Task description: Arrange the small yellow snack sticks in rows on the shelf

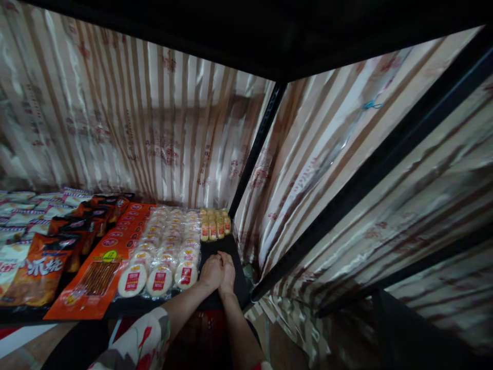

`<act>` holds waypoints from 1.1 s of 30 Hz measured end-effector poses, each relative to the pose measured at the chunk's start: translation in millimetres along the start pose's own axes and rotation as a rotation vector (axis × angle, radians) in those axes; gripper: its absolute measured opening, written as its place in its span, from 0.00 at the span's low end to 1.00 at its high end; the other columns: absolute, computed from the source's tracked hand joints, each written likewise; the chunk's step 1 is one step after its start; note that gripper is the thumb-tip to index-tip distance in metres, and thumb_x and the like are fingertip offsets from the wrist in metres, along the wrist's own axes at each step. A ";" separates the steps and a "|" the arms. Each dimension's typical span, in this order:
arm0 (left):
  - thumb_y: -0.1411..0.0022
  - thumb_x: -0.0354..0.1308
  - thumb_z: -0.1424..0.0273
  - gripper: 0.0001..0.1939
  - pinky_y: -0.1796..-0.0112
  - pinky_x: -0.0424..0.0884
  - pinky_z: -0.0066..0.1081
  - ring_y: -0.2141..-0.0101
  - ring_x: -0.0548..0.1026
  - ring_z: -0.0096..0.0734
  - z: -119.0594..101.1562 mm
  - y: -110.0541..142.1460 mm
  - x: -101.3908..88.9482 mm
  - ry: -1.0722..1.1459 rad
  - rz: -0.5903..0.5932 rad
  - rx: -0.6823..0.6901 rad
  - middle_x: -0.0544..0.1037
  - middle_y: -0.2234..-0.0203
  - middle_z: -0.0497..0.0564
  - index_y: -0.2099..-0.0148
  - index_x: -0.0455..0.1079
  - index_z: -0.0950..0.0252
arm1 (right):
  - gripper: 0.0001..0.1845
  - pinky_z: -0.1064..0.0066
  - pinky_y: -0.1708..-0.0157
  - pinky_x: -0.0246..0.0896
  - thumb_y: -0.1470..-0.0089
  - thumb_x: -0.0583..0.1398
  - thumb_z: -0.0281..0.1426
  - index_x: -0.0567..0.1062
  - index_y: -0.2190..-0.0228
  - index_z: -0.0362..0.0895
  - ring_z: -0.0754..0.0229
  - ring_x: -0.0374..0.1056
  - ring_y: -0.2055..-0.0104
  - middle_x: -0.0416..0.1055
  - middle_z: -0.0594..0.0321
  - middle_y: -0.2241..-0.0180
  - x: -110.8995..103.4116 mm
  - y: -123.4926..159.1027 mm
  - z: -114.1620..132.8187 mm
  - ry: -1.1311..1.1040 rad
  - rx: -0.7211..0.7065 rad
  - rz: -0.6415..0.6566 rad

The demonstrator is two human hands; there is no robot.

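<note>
1. A black shelf is carrying rows of packaged snacks.
2. Flat orange packets are running back from its front edge; the foremost is revealing brown sticks inside.
3. Puffed orange bags are standing left of them, contents hidden.
4. The left hand and right hand are meeting near the right edge, fingers overlapping; I cannot tell their spread or whether they are holding anything.
5. Clear round packs are enclosing pale discs just left of the hands.
6. Small yellow packs are sitting at the far right corner.
</note>
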State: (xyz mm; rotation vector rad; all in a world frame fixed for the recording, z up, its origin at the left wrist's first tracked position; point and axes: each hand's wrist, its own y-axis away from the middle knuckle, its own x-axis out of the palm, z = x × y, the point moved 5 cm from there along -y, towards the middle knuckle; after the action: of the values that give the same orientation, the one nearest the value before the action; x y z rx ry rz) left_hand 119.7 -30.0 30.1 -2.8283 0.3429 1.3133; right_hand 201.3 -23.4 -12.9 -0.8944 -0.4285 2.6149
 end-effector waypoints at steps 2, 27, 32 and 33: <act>0.41 0.41 0.76 0.18 0.57 0.63 0.26 0.57 0.71 0.31 -0.1 7.1 -0.3 -0.018 0.011 -0.006 0.73 0.58 0.58 0.53 0.67 0.70 | 0.19 0.70 0.57 0.61 0.56 0.49 0.24 0.74 0.63 0.40 0.59 0.66 0.60 0.70 0.54 0.63 -3.9 5.8 3.0 0.005 -0.005 -0.004; 0.43 0.40 0.76 0.21 0.53 0.60 0.30 0.54 0.67 0.36 1.8 69.1 -1.0 -0.079 0.034 0.068 0.72 0.56 0.59 0.50 0.66 0.73 | 0.17 0.70 0.57 0.63 0.59 0.52 0.27 0.76 0.67 0.42 0.58 0.67 0.60 0.71 0.56 0.62 -17.6 54.1 6.3 -0.029 -0.039 -0.027; 0.43 0.39 0.76 0.21 0.54 0.60 0.29 0.56 0.68 0.35 7.4 77.7 5.9 -0.048 0.006 0.088 0.72 0.58 0.58 0.51 0.67 0.72 | 0.17 0.69 0.56 0.63 0.59 0.52 0.27 0.76 0.67 0.42 0.57 0.68 0.59 0.70 0.55 0.61 -18.4 65.9 3.9 -0.038 -0.017 -0.023; 0.43 0.39 0.76 0.21 0.54 0.60 0.29 0.56 0.68 0.34 8.5 79.4 7.7 -0.043 0.004 0.098 0.72 0.58 0.58 0.52 0.67 0.72 | 0.17 0.69 0.56 0.63 0.59 0.52 0.27 0.76 0.67 0.42 0.58 0.67 0.59 0.70 0.56 0.61 -18.7 68.2 3.3 -0.045 -0.018 -0.027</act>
State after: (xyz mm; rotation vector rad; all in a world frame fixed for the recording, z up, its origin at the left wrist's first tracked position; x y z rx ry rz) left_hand 102.3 -108.2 25.7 -2.7170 0.4011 1.3180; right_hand 198.0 -92.7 -26.9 -0.8315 -0.4727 2.6146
